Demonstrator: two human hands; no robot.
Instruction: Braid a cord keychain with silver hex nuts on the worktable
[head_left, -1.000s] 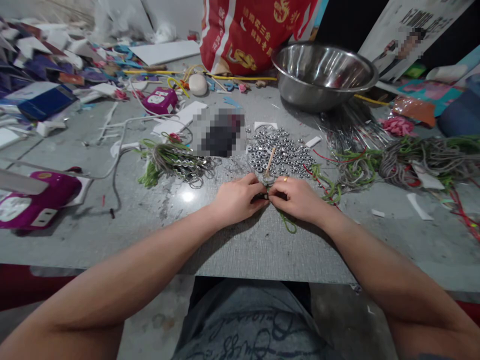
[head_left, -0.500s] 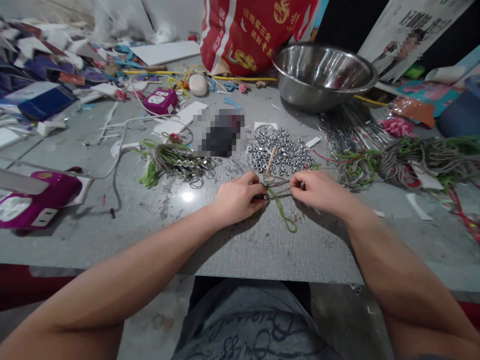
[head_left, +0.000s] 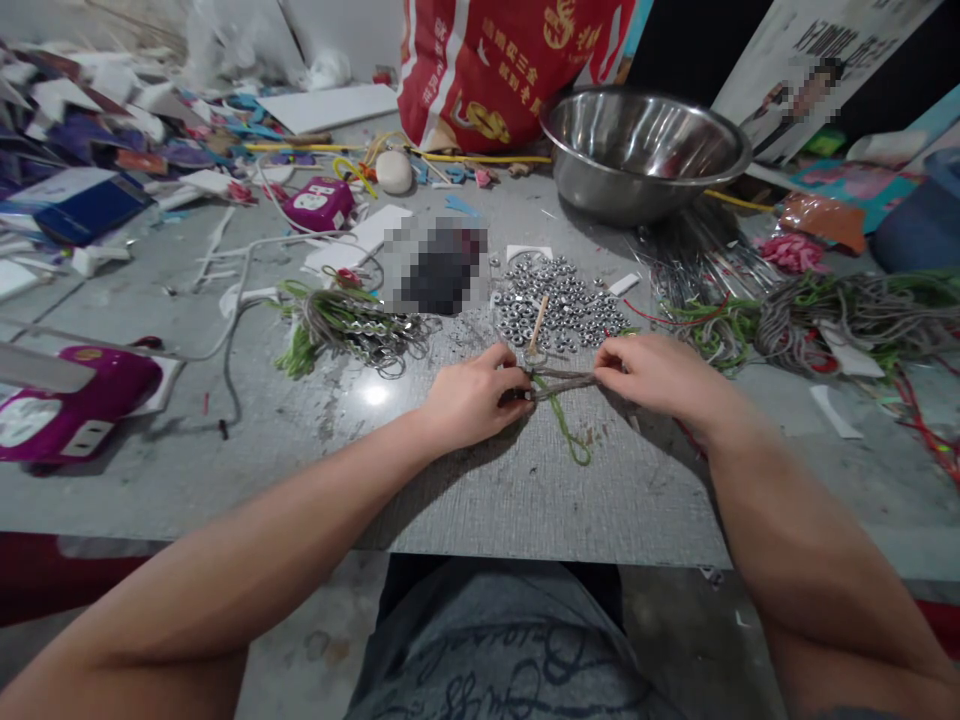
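Grey cord [head_left: 564, 383] stretches between my two hands just above the table. My left hand [head_left: 480, 395] is closed, its thumb and fingers pinching one end of the cord; a small bit of metal seems to show at the fingertips. My right hand [head_left: 645, 375] grips the other end with closed fingers. From beside the left fingertips a green cord loop [head_left: 571, 435] hangs down onto the table. Right behind the hands lies a pile of small silvery metal beads [head_left: 559, 295], with a thin wooden stick [head_left: 539, 322] lying across it.
A steel bowl [head_left: 645, 195] and a red bag [head_left: 480, 75] stand at the back. Finished-looking green and grey cord bundles [head_left: 330, 315] lie left, more cords [head_left: 802, 320] right. Purple power sockets [head_left: 82, 400] with a white cable [head_left: 244, 270] sit on the left.
My right hand has moved a little to the right, drawing the grey cord out longer and straighter. My left hand stays nearly in place.
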